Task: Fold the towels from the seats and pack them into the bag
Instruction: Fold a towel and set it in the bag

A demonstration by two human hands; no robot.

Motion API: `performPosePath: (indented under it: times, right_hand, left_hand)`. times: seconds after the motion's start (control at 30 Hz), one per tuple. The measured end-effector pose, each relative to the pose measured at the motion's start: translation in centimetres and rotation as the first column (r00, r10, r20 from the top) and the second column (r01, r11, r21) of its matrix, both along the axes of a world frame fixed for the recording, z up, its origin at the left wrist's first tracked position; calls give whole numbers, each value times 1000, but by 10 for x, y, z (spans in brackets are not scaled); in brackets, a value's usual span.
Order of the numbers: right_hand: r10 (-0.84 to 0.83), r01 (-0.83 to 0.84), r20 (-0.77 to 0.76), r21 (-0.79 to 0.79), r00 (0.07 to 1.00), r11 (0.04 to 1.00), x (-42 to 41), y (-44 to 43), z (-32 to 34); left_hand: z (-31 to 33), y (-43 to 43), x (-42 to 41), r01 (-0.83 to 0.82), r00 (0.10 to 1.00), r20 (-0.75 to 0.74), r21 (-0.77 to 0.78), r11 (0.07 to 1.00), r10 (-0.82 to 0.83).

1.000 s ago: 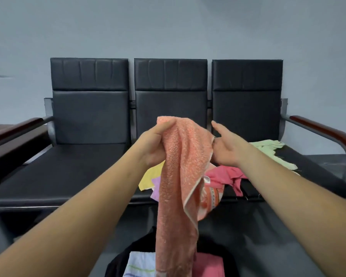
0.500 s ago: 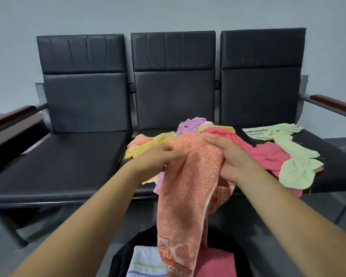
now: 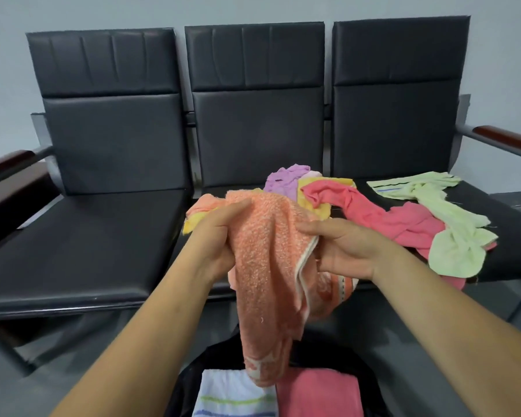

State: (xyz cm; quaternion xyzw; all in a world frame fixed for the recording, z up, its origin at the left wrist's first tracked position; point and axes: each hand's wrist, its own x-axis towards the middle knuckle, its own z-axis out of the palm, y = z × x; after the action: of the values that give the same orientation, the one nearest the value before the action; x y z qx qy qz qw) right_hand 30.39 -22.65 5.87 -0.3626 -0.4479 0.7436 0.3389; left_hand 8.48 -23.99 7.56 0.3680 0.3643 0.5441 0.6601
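Orange towel (image 3: pixel 265 266): we hold it bunched in the air before the front edge of the seats (image 3: pixel 88 236), and its lower end hangs over the bag's opening.
Left hand (image 3: pixel 214 239): fingers curl round the towel's upper left part.
Right hand (image 3: pixel 343 251): thumb and fingers pinch its white-edged right side.
Bag (image 3: pixel 187 383), black: on the floor below us. It holds a white striped towel (image 3: pixel 232 395) and a folded pink towel (image 3: pixel 316 395) side by side.
Middle seat: purple towel (image 3: pixel 283 182) and yellow towel (image 3: pixel 310 203), heaped together.
Right seat: loose pink towel (image 3: pixel 388 221), with a light green towel (image 3: pixel 451 233) lying over it and reaching the front edge.
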Motion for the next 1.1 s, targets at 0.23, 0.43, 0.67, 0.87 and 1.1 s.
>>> performPosePath:
  times: [0.23,0.43,0.67,0.87,1.1]
  right_hand:
    - [-282,292,-145,49,948,955,6,-1,19]
    - [-320,326,-212,-4,923,945,3,-11,32]
    - [-51,56,-30,195,998,979,13,-21,37]
    - [-252,235,76,183,965,955,15,-18,34]
    - [-221,238,-230,51,948,970,13,-21,38]
  left_hand:
    - [0,-6,-31,149,830,-554,341,928,70]
    - [0,-14,-33,109,895,-447,243,964,11]
    - [-2,-17,-34,167,973,-206,294,941,-109]
    - [0,-17,-44,81,824,-555,320,944,118]
    - [2,-19,-35,-100,920,-344,255,962,187]
